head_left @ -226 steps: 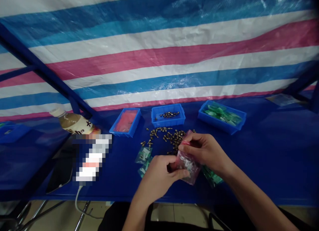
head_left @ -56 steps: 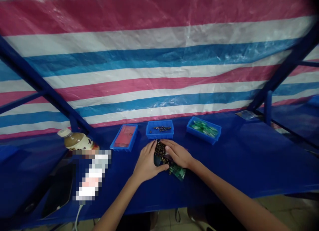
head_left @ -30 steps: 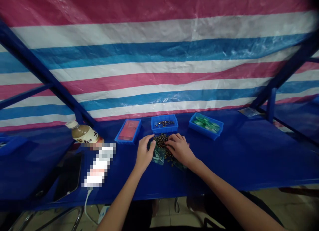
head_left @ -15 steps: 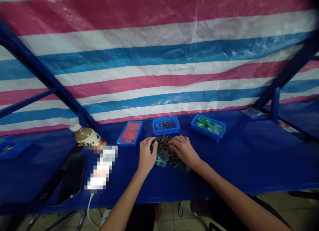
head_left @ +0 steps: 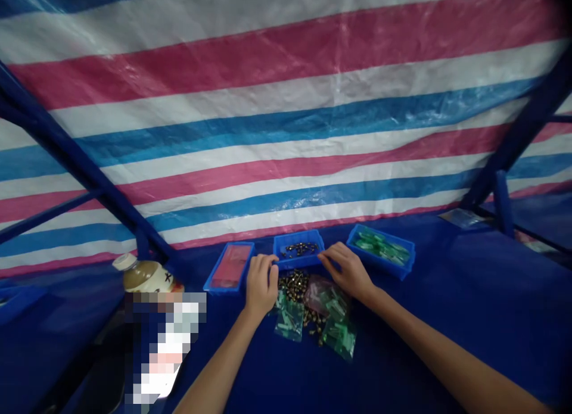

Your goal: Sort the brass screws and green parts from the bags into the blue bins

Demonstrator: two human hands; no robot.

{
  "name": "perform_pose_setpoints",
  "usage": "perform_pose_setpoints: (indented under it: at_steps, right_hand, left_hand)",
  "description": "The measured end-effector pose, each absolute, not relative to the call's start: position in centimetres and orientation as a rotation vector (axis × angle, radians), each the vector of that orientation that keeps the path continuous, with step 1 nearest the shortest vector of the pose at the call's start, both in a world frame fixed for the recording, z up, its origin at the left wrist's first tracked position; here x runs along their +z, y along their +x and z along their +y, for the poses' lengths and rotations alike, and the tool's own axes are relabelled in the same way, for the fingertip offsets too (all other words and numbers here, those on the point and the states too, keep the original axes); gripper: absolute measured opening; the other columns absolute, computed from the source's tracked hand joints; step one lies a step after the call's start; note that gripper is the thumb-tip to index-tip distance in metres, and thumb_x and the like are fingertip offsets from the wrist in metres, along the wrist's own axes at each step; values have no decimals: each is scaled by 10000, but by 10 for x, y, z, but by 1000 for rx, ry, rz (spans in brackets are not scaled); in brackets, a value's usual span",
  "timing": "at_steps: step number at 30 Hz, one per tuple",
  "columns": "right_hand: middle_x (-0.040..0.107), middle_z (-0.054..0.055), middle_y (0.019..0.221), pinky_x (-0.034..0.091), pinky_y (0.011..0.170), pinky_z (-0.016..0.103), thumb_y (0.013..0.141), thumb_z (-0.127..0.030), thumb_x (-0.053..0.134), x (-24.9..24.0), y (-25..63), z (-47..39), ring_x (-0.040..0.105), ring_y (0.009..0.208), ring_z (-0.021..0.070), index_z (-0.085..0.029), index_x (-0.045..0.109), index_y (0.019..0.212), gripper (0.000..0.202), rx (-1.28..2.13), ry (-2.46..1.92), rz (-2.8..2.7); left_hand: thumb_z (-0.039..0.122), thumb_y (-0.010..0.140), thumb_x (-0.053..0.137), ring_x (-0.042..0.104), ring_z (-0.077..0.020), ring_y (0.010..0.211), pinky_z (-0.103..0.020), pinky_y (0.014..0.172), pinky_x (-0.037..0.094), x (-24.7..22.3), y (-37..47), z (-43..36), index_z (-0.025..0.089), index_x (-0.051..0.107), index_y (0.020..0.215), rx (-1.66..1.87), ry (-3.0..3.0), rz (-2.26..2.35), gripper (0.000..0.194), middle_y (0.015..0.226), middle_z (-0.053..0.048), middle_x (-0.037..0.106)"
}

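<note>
A blue bin [head_left: 298, 262] with small brass-coloured metal parts stands at the middle back. My left hand [head_left: 261, 283] is at its left front corner, fingers curled; whether they grip anything is hidden. At the bin's right front corner is my right hand [head_left: 348, 271], its fingers bent together near the rim and their contents too small to make out. Between and below the hands lies a loose pile of metal parts [head_left: 295, 286]. Small clear bags with green pieces [head_left: 290, 320] lie around the pile, and a pinkish bag [head_left: 316, 292] rests on it.
A blue bin of pink sheets [head_left: 230, 266] stands left, and one of green packets [head_left: 382, 247] right. Farther left are a bottle [head_left: 145, 275] and a blurred-out bright object [head_left: 167, 354]. A striped sheet [head_left: 286, 128] hangs behind the blue table, between blue frame bars.
The view has tilted upward. My right hand has moved off the pile to the middle bin's right corner, and my left hand is nearer that bin. More of the bags and pile shows.
</note>
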State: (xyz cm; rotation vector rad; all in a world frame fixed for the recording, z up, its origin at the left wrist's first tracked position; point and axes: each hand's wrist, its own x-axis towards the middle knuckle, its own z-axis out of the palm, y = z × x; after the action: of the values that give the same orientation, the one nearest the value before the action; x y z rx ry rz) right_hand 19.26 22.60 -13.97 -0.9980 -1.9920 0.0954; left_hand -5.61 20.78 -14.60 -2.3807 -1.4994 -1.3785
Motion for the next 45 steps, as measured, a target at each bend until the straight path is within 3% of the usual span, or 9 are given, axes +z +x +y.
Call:
perform_pose_setpoints:
  at_steps: [4, 9, 15, 19, 29, 33, 38, 45]
  right_hand:
    - [573, 17, 624, 372, 590, 275, 966, -345, 493, -153, 200, 222, 523, 610, 151, -191, 641, 708, 335, 235, -1075, -2061]
    - [689, 12, 770, 398, 619, 249, 900, -340, 610, -163, 205, 232, 589, 665, 139, -210, 728, 919, 176, 497, -1097, -2167]
    - [680, 9, 760, 409, 616, 236, 818, -298, 706, -154, 208, 236, 579, 663, 127, -197, 753, 899, 137, 630, -1038, -2256]
    - [668, 12, 779, 422, 629, 236, 834, -225, 675, -151, 212, 236, 576, 666, 122, -188, 741, 859, 80, 620, -1042, -2263]
    - [657, 22, 785, 430, 629, 254, 851, -228, 644, -150, 219, 234, 582, 657, 130, -180, 699, 842, 72, 559, -1085, -2298]
    - [690, 9, 815, 445, 672, 262, 888, -217, 598, -144, 217, 226, 614, 708, 141, -201, 687, 888, 91, 537, -1059, -2234]
    - [673, 7, 850, 458, 684, 254, 868, -254, 647, -139, 204, 210, 612, 750, 145, -214, 642, 1033, 170, 482, -971, -2170]
    - [619, 25, 897, 479, 748, 268, 893, -188, 597, -143, 184, 192, 595, 832, 157, -224, 549, 1190, 302, 377, -839, -2290]
  left_hand:
    - [227, 967, 357, 535, -204, 815, -351, 796, 422, -152, -58, 211, 200, 558, 917, -1412, -2470, -1378, 208, 839, -52, 595]
    - [225, 980, 333, 566, -172, 751, -295, 732, 429, -155, -60, 209, 195, 581, 874, -1559, -2415, -1404, 271, 800, -37, 610]
    - [248, 994, 322, 560, -152, 684, -280, 688, 415, -158, -62, 208, 181, 624, 852, -1557, -2431, -1457, 340, 723, -26, 582]
    - [252, 1003, 311, 573, -150, 700, -285, 701, 414, -158, -61, 206, 178, 638, 841, -1578, -2436, -1459, 372, 747, -32, 603]
    - [289, 1015, 287, 555, -141, 645, -282, 668, 409, -153, -61, 201, 182, 657, 832, -1587, -2407, -1543, 426, 702, -22, 599]
    - [280, 1004, 323, 567, -143, 669, -273, 676, 421, -149, -57, 196, 185, 664, 854, -1550, -2392, -1493, 385, 712, -22, 610]
    - [303, 931, 525, 524, -145, 633, -274, 651, 430, -144, -44, 185, 192, 666, 832, -1450, -2427, -1340, 205, 668, -7, 591]
    - [310, 899, 601, 560, -191, 850, -349, 801, 477, -141, -29, 178, 217, 709, 990, -1334, -2749, -1176, 169, 862, -46, 686]
